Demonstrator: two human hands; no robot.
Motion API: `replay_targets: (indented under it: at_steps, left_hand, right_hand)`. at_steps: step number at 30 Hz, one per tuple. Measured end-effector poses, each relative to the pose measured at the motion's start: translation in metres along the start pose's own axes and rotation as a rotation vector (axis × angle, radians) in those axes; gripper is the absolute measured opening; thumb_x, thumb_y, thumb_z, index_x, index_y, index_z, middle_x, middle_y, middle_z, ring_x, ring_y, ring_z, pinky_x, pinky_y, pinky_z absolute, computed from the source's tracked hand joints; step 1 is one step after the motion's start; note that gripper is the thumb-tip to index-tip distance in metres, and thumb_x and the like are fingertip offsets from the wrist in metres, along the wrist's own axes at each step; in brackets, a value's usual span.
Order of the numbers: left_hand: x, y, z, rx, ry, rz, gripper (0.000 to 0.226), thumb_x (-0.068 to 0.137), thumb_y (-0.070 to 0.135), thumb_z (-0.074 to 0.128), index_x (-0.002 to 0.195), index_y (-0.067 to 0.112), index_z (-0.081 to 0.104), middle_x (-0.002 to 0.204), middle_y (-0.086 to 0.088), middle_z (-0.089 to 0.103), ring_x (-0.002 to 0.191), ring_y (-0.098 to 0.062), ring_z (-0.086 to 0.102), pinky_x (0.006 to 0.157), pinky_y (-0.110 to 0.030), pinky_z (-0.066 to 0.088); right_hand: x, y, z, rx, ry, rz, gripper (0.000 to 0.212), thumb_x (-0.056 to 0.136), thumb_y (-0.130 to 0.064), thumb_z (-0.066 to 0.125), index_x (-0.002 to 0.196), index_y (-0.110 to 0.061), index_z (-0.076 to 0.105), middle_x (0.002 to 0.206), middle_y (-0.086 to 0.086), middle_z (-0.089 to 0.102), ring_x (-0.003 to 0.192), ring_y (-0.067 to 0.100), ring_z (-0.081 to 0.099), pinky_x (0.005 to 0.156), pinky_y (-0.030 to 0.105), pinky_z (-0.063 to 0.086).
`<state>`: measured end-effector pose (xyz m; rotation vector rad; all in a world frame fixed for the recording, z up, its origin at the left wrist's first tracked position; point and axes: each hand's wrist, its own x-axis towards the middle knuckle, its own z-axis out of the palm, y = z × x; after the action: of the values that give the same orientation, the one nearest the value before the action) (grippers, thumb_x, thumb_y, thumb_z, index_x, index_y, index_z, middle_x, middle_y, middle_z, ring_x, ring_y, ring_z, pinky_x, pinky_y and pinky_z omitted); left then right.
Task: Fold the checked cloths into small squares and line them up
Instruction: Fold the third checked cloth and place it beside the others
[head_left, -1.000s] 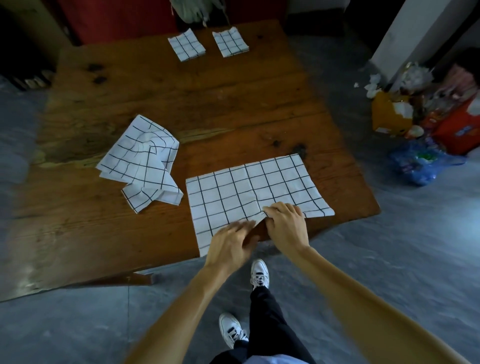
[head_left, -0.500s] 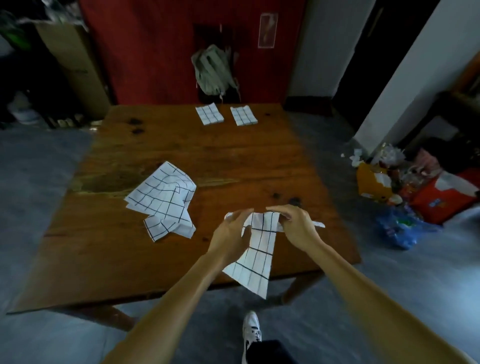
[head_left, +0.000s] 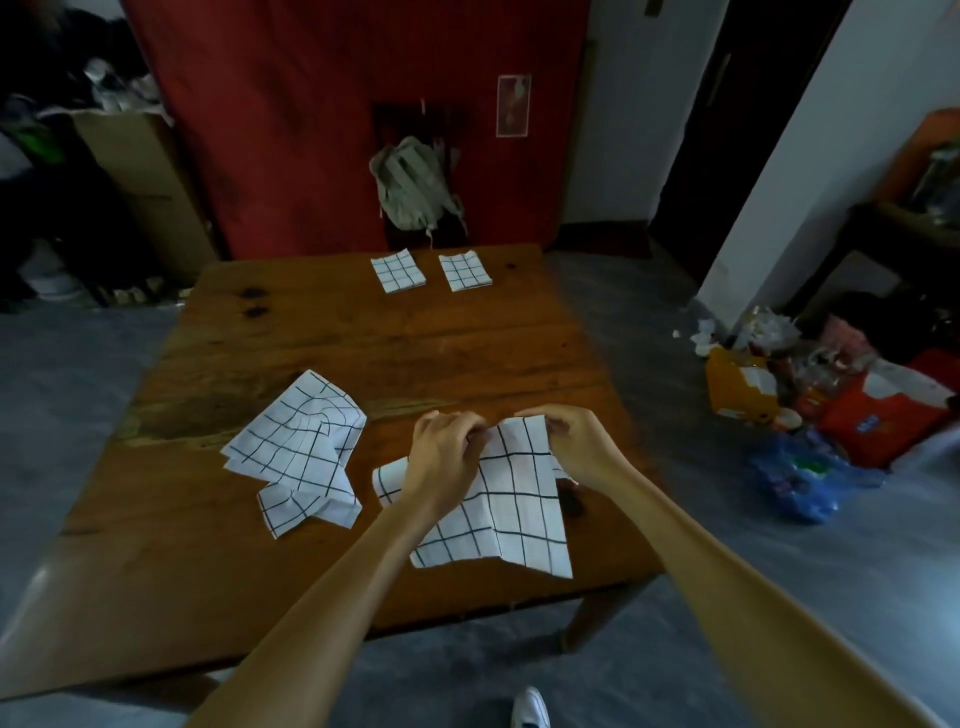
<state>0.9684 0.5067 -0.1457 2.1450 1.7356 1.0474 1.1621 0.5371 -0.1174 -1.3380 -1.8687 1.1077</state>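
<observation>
A white checked cloth (head_left: 514, 514) hangs doubled over the near right part of the wooden table (head_left: 311, 343), its lower edge draping onto the tabletop. My left hand (head_left: 447, 452) pinches its upper left edge and my right hand (head_left: 576, 441) pinches its upper right corner. A crumpled checked cloth (head_left: 298, 452) lies to the left of my hands. Two small folded checked squares, the left one (head_left: 397, 270) and the right one (head_left: 464, 270), lie side by side at the far edge of the table.
A grey backpack (head_left: 413, 184) hangs on the red wall behind the table. Cardboard boxes (head_left: 145, 176) stand at the back left. Rubbish and bags (head_left: 810, 395) are piled on the floor to the right. My white shoe (head_left: 530, 709) shows below the table edge.
The cloth lay flat on the table a second ago; both hands gathered its near edge, lifted it off the table, and now hold it doubled with its lower part touching down again.
</observation>
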Motion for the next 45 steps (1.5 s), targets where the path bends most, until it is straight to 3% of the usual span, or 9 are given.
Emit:
replay_targets:
  at_steps: [6,9,12,15,19,26,34,41,45]
  left_hand:
    - [0.036,0.002,0.002,-0.002,0.009,-0.048,0.009,0.094,0.025,0.058,0.089,0.018,0.062,0.082,0.009,0.062,0.071,-0.008,0.056,0.075,-0.032,0.047]
    - [0.055,0.007,-0.001,0.020,0.020,-0.088,0.011,0.095,0.027,0.057,0.089,0.018,0.060,0.079,0.011,0.057,0.067,-0.006,0.053,0.058,-0.024,0.043]
    - [0.070,0.009,0.000,0.025,0.029,-0.135,0.012,0.096,0.028,0.054,0.089,0.020,0.058,0.079,0.013,0.056,0.067,-0.001,0.052,0.056,-0.021,0.042]
    - [0.083,0.006,0.001,0.018,0.062,-0.202,0.010,0.096,0.028,0.054,0.089,0.021,0.058,0.081,0.010,0.059,0.069,-0.002,0.054,0.058,-0.025,0.046]
    - [0.091,0.001,0.000,0.009,0.085,-0.209,0.010,0.095,0.026,0.055,0.091,0.018,0.059,0.083,0.008,0.062,0.073,-0.007,0.057,0.061,-0.031,0.050]
    - [0.090,-0.031,-0.012,0.141,0.073,-0.146,0.007,0.090,0.019,0.064,0.090,0.015,0.070,0.084,0.004,0.065,0.069,-0.014,0.059,0.058,-0.018,0.038]
    - [0.075,-0.069,-0.036,0.211,-0.061,-0.316,0.021,0.095,0.025,0.056,0.079,0.012,0.059,0.077,0.005,0.054,0.065,-0.008,0.049,0.054,-0.013,0.029]
    - [0.092,-0.060,-0.046,0.108,-0.117,-0.181,0.042,0.089,0.039,0.061,0.123,0.015,0.055,0.114,0.003,0.058,0.099,-0.008,0.053,0.088,-0.032,0.048]
    - [0.120,-0.029,-0.050,-0.073,0.027,-0.097,0.017,0.091,0.021,0.063,0.107,0.015,0.063,0.090,0.011,0.064,0.079,0.002,0.056,0.068,-0.008,0.039]
  right_hand:
    - [0.039,0.006,-0.031,0.123,-0.001,0.000,0.021,0.093,-0.011,0.059,0.100,-0.029,0.068,0.094,-0.016,0.069,0.088,-0.001,0.066,0.071,0.012,0.052]
    - [0.065,0.011,-0.043,0.176,0.007,0.060,0.018,0.099,-0.015,0.051,0.102,-0.019,0.068,0.093,-0.005,0.070,0.084,0.008,0.067,0.068,0.017,0.052]
    - [0.085,0.011,-0.050,0.292,-0.045,0.062,0.040,0.103,-0.037,0.038,0.092,-0.007,0.061,0.083,0.017,0.060,0.076,0.031,0.054,0.070,0.034,0.046]
    - [0.101,0.004,-0.053,0.329,-0.058,0.039,0.049,0.095,-0.058,0.038,0.103,-0.018,0.065,0.088,0.013,0.064,0.086,0.023,0.061,0.080,0.031,0.050]
    - [0.116,-0.004,-0.049,0.099,0.003,-0.063,0.015,0.096,-0.036,0.055,0.100,-0.025,0.066,0.092,-0.014,0.066,0.085,0.000,0.061,0.067,0.008,0.046]
    - [0.130,-0.022,-0.046,0.144,0.091,-0.106,0.015,0.096,-0.031,0.056,0.100,-0.025,0.069,0.089,-0.016,0.068,0.082,-0.009,0.061,0.070,0.007,0.047]
    - [0.140,-0.049,-0.029,0.123,0.174,-0.134,0.018,0.093,-0.030,0.062,0.106,-0.023,0.072,0.099,-0.016,0.070,0.081,-0.010,0.062,0.070,0.009,0.050]
    - [0.142,-0.069,-0.006,0.035,0.121,-0.183,0.020,0.092,-0.027,0.063,0.108,-0.019,0.072,0.104,-0.018,0.067,0.093,-0.014,0.058,0.079,0.003,0.045]
    - [0.142,-0.080,0.007,-0.016,0.121,-0.251,0.017,0.092,-0.023,0.065,0.107,-0.020,0.073,0.105,-0.012,0.070,0.095,-0.006,0.061,0.083,0.012,0.050]
